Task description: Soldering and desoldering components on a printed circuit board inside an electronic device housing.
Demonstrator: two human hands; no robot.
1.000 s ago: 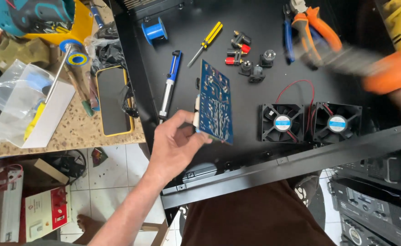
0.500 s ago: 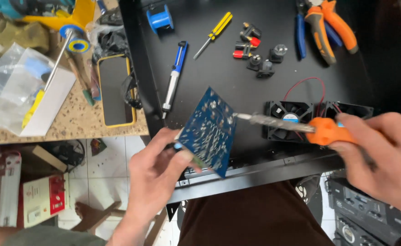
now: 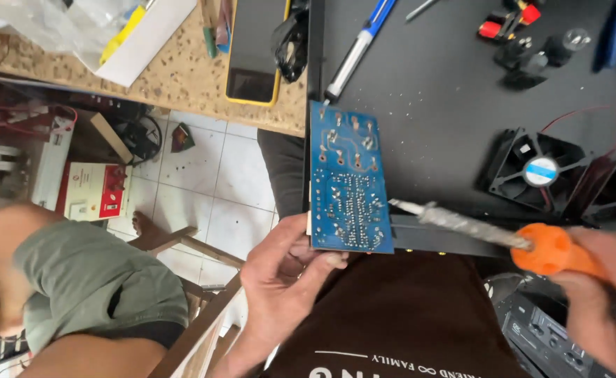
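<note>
A black metal worktop [image 3: 448, 105] speckled with small debris fills the upper right, butting against a cork-patterned wooden bench [image 3: 182, 77], with white floor tiles below. The left hand [image 3: 283, 280] holds a blue rectangular circuit board [image 3: 348, 178] upright by its lower edge, thumb across the bottom corner and fingers curled behind it, so the grip is narrow and closed on the board. The solder side faces the camera, apparently so the joints can be seen and reached.

The right hand [image 3: 598, 297] is wrapped fully around the orange handle of a soldering iron [image 3: 490, 234]. Its grey, crusted tip points left and ends just beside the board's right edge, near the dense cluster of solder points; whether it touches cannot be told.

Two black square cooling fans [image 3: 539, 171] with red wires lie on the worktop to the right, well apart from the board. A blue-and-white screwdriver [image 3: 357, 49] lies above the board, and a yellow-cased phone [image 3: 255, 49] rests face up on the bench. Red and black knobs and connectors [image 3: 525, 38] sit at the top.
</note>
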